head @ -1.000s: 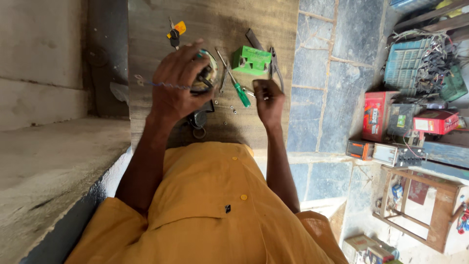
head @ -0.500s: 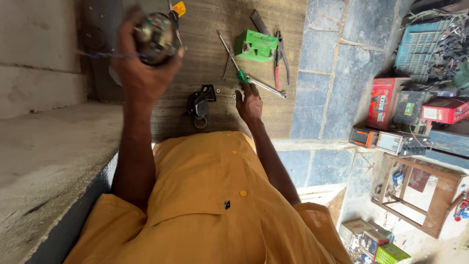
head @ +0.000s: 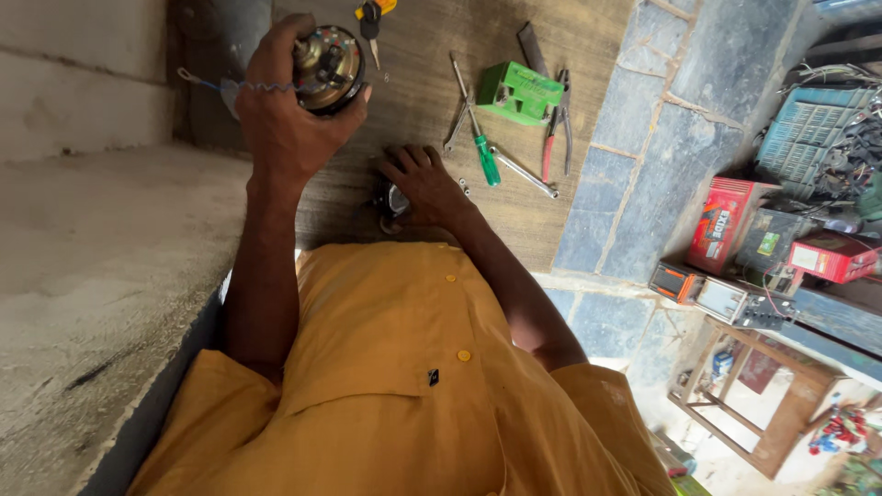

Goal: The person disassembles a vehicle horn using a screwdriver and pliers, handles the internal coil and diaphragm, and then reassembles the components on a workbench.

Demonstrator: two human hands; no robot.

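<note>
My left hand (head: 280, 119) is raised over the wooden board (head: 413, 101) and grips a round metal part (head: 326, 69) with small coloured contacts on its face and a thin twisted wire trailing left. My right hand (head: 427, 184) lies lower on the board, fingers spread over a small black part (head: 393, 197) that it mostly hides. A green-handled screwdriver (head: 482, 152) lies just right of that hand.
A green box (head: 519, 92), red-handled pliers (head: 556, 129), a spanner (head: 525, 173) and a key with a yellow tag (head: 372, 14) lie on the board. A concrete ledge (head: 92, 257) runs along the left. Red and grey boxes (head: 726, 225) and a wooden stool (head: 763, 404) stand right.
My left hand has lifted the round part off the board and carried it up and left. My right hand has dropped from near the screwdriver onto the black part.
</note>
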